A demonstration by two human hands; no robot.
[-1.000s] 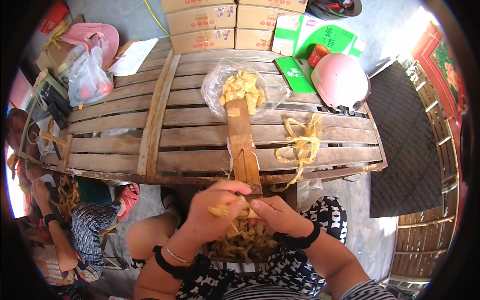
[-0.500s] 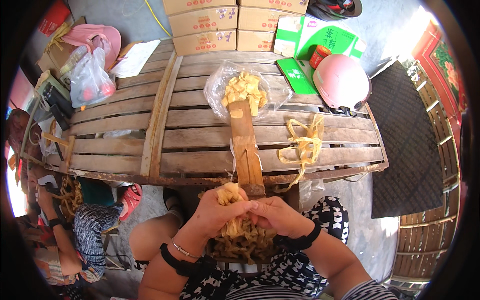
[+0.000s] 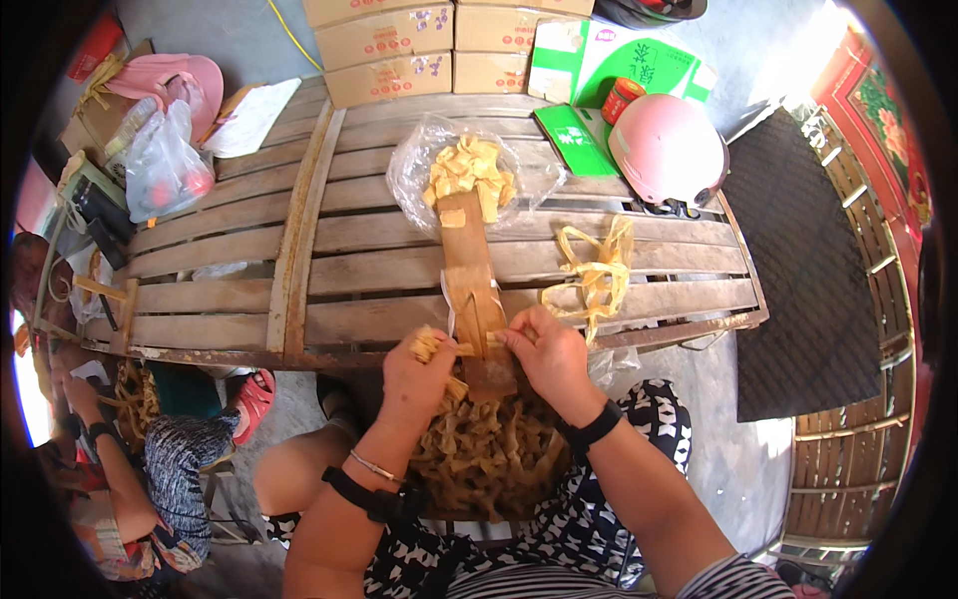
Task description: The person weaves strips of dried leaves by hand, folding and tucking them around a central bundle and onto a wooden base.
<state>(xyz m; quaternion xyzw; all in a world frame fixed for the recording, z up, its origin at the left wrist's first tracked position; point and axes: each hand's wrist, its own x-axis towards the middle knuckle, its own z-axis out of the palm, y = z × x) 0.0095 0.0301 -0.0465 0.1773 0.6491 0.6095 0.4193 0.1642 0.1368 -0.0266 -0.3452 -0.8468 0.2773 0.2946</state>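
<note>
My left hand [image 3: 417, 374] is closed around a small bunch of pale yellow strips [image 3: 427, 344]. One strip crosses the near end of a narrow wooden board [image 3: 465, 265]. At the board's right edge, my right hand [image 3: 551, 359] pinches the end of that strip between thumb and fingers. The board lies over the table's front edge and points toward me. Its far end touches a heap of yellow folded pieces [image 3: 469, 170] on a clear plastic bag [image 3: 407, 185]. Below my hands, a mass of brownish-yellow strips [image 3: 489, 449] fills a container at my lap.
The slatted wooden table [image 3: 379, 324] has a rusty front rim. Yellow plastic ties [image 3: 604, 275] lie right of the board, with a pink helmet [image 3: 667, 150] behind. Cardboard boxes [image 3: 389, 75] are stacked at the back. Another person's arm [image 3: 120, 469] is at the lower left.
My hands were together in front of the board's near end. Now they are apart and farther forward, either side of the board, with a strip across it.
</note>
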